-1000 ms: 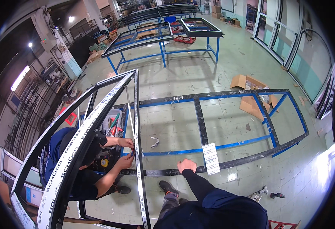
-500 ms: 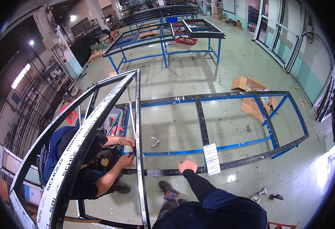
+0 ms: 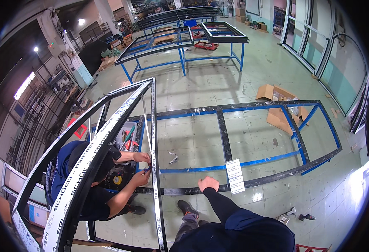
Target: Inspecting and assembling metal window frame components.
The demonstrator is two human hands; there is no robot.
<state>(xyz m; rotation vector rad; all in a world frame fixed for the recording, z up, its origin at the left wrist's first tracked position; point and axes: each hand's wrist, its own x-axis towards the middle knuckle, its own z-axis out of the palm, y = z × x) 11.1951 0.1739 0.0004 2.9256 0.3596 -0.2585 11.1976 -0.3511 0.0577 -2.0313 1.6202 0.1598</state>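
Note:
My right hand (image 3: pixel 208 184) is closed in a fist at the near black rail of a blue and black metal work table (image 3: pixel 268 181); no object shows in it. My left hand is out of view. To the left, a large black window or door frame (image 3: pixel 156 138) with white printed protective film stands tilted. Behind it a co-worker bends over, both hands (image 3: pixel 140 168) at the frame's upright profile. A small dark bluish item is in those fingers, too small to name. A white printed paper sheet (image 3: pixel 235 176) hangs over the near rail beside my fist.
A bin with tools (image 3: pixel 129 134) stands by the co-worker. An open cardboard box (image 3: pixel 279 119) lies beyond the table's right part. Farther back, black frames rest on blue stands (image 3: pixel 182 59). My shoe (image 3: pixel 187 206) is below the near rail; a small dark object (image 3: pixel 306 217) lies on the floor at right.
The whole view has shifted slightly. The co-worker's hands have moved a little at the upright profile, and my right fist stays at the near rail.

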